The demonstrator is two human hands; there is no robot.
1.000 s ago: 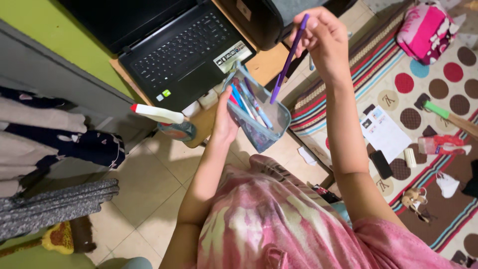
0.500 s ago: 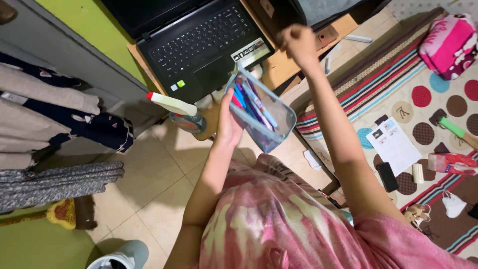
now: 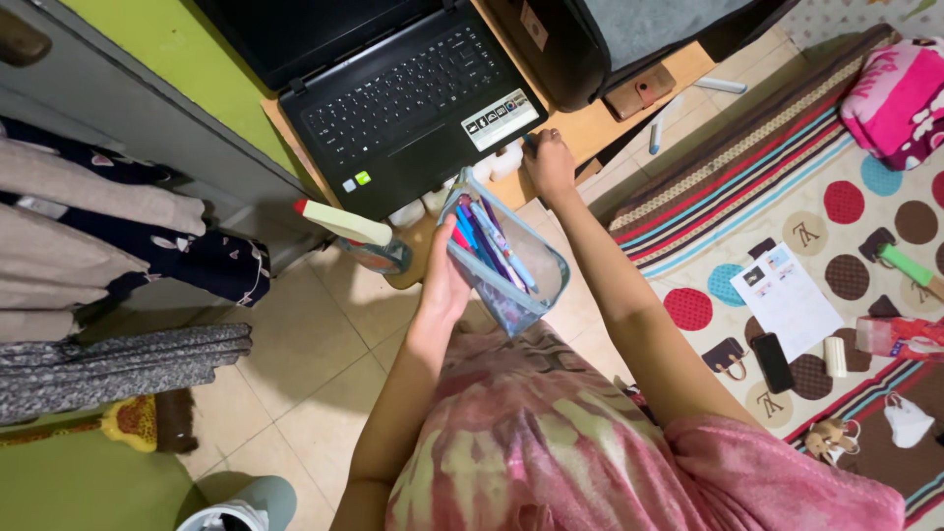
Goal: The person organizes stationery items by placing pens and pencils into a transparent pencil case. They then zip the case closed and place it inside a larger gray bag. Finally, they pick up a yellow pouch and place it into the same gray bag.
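Observation:
My left hand (image 3: 444,282) grips a clear blue pencil pouch (image 3: 519,278) from its left side and holds it open above my lap. Several pens (image 3: 489,239), blue, purple and pink, stand inside it. My right hand (image 3: 549,163) reaches forward to the wooden table (image 3: 590,125), just right of the black laptop (image 3: 413,98). Its fingers curl down by some small white things (image 3: 501,162) at the table's edge. What the fingers touch is hidden under the hand.
A white spray bottle with a red tip (image 3: 339,222) lies at the table's left corner. A black bag (image 3: 580,39) stands behind the laptop. On the patterned rug (image 3: 787,187) lie a paper (image 3: 792,287), a phone (image 3: 772,362) and a pink bag (image 3: 900,98). Folded clothes (image 3: 108,275) are stacked on the left.
The purple pen that my right hand held above the pouch is gone from it. That hand has dropped to the table beside the laptop. The pouch stays in my left hand.

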